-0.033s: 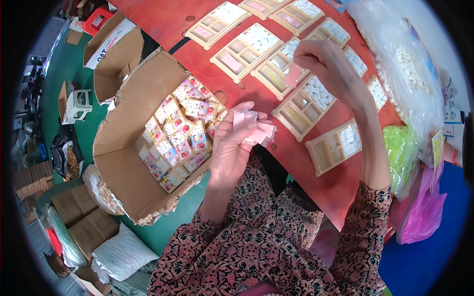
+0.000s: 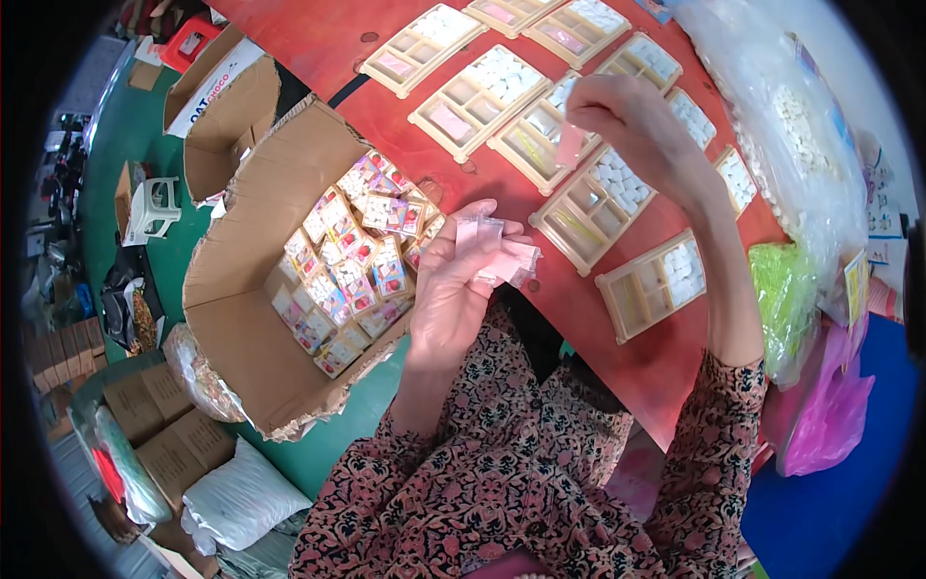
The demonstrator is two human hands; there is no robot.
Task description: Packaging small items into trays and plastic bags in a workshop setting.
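My left hand (image 2: 449, 294) is closed around a small bunch of pink sachets (image 2: 509, 262) in clear wrapping, held up near the table's front edge. My right hand (image 2: 637, 125) pinches a single pink sachet (image 2: 570, 145) above a cream divided tray (image 2: 542, 181). That tray has a yellow-green strip in one compartment and white pieces at its far end, partly hidden by the hand. Beside it, another divided tray (image 2: 569, 253) holds white pieces and a yellowish strip. The tray farther left (image 2: 461, 143) has a pink sachet in a compartment.
More trays (image 2: 648, 323) stand on the red table (image 2: 617, 376). Left of me, an open cardboard box (image 2: 231, 289) holds several packed trays (image 2: 338, 251). A large clear bag of white pieces (image 2: 801, 125), a green bag (image 2: 779, 289) and a pink bag (image 2: 830, 405) lie along the right.
The pink sachet in my right hand has shifted slightly left over the tray. My left hand keeps its place with the bunch.
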